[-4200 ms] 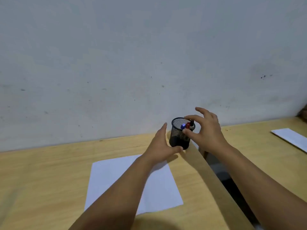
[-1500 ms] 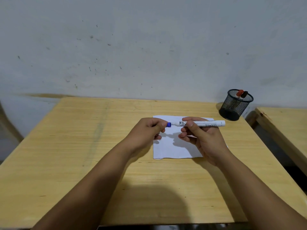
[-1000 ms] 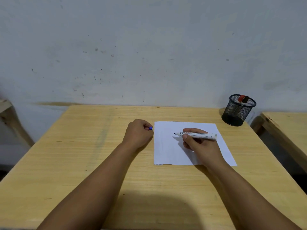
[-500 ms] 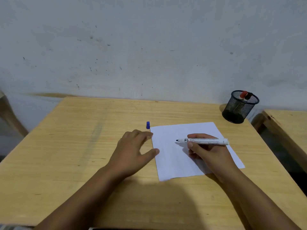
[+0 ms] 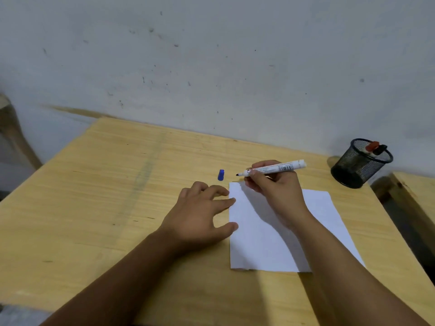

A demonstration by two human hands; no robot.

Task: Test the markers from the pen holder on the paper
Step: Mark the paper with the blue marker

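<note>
A white sheet of paper [image 5: 263, 245] lies on the wooden table [image 5: 98, 196]. My right hand [image 5: 276, 189] grips an uncapped white marker [image 5: 280, 167], tip pointing left just above the paper's far left corner. The marker's blue cap [image 5: 220, 175] stands on the table left of that tip. My left hand [image 5: 200, 217] rests flat with fingers spread, fingertips and thumb touching the paper's left edge. A black mesh pen holder [image 5: 360, 164] stands at the far right by the wall, holding a red-capped marker [image 5: 371, 146] and a black-capped marker [image 5: 380, 149].
A pale wall runs behind the table. A second wooden table [image 5: 416, 191] stands to the right across a dark gap. A wooden leg or frame [image 5: 14, 135] shows at the far left.
The blue cap came off the marker and now stands on the table. My left hand opened and settled at the paper's edge. My right hand raised the marker toward the paper's far corner.
</note>
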